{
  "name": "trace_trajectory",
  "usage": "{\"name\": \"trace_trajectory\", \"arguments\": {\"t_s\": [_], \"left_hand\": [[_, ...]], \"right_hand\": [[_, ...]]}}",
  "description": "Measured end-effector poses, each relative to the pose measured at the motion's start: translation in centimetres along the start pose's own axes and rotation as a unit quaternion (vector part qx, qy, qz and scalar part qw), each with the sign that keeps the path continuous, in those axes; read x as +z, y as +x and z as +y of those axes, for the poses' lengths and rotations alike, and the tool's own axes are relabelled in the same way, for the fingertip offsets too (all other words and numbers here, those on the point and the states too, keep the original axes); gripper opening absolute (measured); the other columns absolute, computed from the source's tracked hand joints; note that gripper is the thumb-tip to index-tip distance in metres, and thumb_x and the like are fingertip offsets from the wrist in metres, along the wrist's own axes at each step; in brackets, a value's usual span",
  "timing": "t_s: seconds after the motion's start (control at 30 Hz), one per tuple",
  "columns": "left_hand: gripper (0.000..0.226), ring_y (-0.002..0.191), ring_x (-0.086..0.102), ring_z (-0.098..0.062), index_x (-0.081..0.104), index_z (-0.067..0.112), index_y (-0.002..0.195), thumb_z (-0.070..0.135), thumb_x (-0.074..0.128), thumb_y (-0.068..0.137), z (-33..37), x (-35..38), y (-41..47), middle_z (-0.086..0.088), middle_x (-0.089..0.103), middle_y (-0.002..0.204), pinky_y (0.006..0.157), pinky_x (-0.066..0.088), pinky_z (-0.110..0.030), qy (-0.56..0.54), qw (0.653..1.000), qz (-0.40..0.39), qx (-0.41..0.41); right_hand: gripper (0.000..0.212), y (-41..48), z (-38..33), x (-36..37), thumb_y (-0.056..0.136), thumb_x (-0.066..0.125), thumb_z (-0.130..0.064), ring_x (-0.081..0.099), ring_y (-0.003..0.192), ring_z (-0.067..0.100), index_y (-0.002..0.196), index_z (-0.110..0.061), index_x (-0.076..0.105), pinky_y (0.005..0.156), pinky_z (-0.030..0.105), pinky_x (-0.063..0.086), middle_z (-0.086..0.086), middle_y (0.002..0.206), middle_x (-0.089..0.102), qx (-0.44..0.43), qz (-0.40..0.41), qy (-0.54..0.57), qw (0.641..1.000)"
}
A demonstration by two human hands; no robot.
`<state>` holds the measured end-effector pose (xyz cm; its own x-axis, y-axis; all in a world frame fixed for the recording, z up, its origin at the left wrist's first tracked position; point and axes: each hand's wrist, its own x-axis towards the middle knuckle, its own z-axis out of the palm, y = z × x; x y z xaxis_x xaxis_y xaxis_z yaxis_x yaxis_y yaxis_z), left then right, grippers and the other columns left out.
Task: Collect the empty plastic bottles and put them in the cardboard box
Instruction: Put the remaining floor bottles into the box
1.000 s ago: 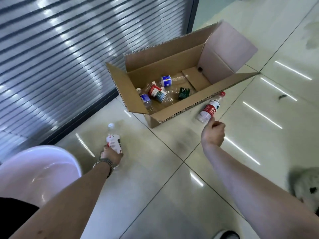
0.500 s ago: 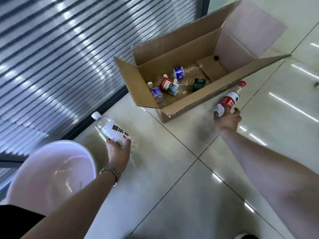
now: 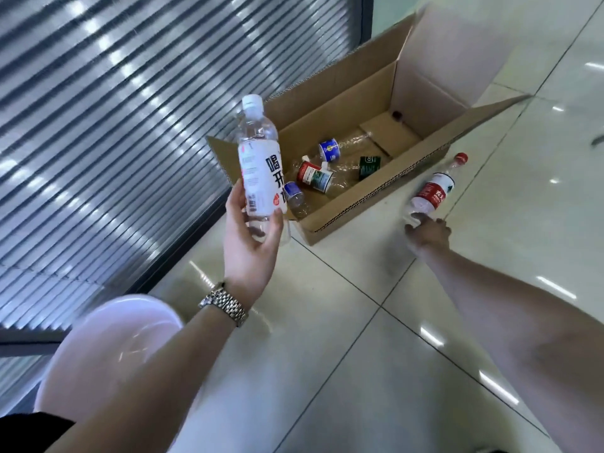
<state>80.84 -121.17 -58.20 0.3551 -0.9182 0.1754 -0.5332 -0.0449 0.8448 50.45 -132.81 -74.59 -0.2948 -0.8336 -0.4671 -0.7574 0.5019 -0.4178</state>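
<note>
An open cardboard box [image 3: 369, 204] lies on the tiled floor with its flaps spread. Several empty bottles rest inside, among them a red-labelled one [image 3: 313, 176] and a blue-labelled one [image 3: 330, 150]. My left hand [image 3: 250, 246] grips the base of a clear bottle with a white label and white cap [image 3: 260, 161], held upright in front of the box's left flap. My right hand [image 3: 428, 232] holds the bottom of a red-labelled bottle with a red cap [image 3: 434, 191], low beside the box's near wall.
A ribbed metal shutter [image 3: 108, 109] runs along the left. A white round plastic stool [image 3: 108, 351] stands at the lower left beside my left arm. Glossy floor tiles [image 3: 343, 371] stretch to the right and towards me.
My left hand has lifted the white-labelled bottle up from near the floor to in front of the box's left flap. My right hand keeps the red-labelled bottle beside the box's near wall.
</note>
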Motion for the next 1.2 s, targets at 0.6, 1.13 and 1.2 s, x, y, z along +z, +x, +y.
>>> {"name": "trace_trajectory", "arguments": {"t_s": [0.6, 1.13, 1.2], "left_hand": [[0.039, 0.130, 0.056, -0.025, 0.056, 0.021, 0.140, 0.037, 0.054, 0.104, 0.6, 8.7, 7.1, -0.006, 0.056, 0.139, 0.109, 0.050, -0.048, 0.127, 0.982, -0.082, -0.111], [0.068, 0.126, 0.061, -0.019, 0.065, 0.035, 0.138, 0.078, 0.056, 0.087, 0.6, 9.8, 2.9, 0.004, 0.066, 0.141, 0.103, 0.055, -0.044, 0.193, 0.940, -0.280, 0.020], [0.070, 0.124, 0.062, -0.019, 0.065, 0.034, 0.138, 0.080, 0.053, 0.086, 0.7, 9.8, 2.9, 0.003, 0.067, 0.139, 0.102, 0.056, -0.043, 0.198, 0.939, -0.281, 0.024]], "right_hand": [[0.076, 2.9, -3.1, -4.3, 0.101, 0.063, -0.039, 0.026, 0.152, 0.049, 0.165, -0.037, 0.022, 0.105, 0.052, 0.052, -0.008, 0.176, -0.007, -0.131, -0.050, -0.179, 0.974], [0.046, -1.1, 1.1, -3.0, 0.096, 0.059, -0.005, 0.072, 0.098, 0.036, 0.141, -0.013, 0.055, 0.074, 0.040, 0.062, 0.009, 0.147, 0.048, -0.223, 0.065, -0.315, 0.920], [0.039, -2.0, 2.0, -3.1, 0.099, 0.059, -0.011, 0.072, 0.097, 0.039, 0.138, -0.014, 0.058, 0.075, 0.040, 0.058, 0.009, 0.151, 0.047, -0.202, 0.067, -0.265, 0.941]]}}
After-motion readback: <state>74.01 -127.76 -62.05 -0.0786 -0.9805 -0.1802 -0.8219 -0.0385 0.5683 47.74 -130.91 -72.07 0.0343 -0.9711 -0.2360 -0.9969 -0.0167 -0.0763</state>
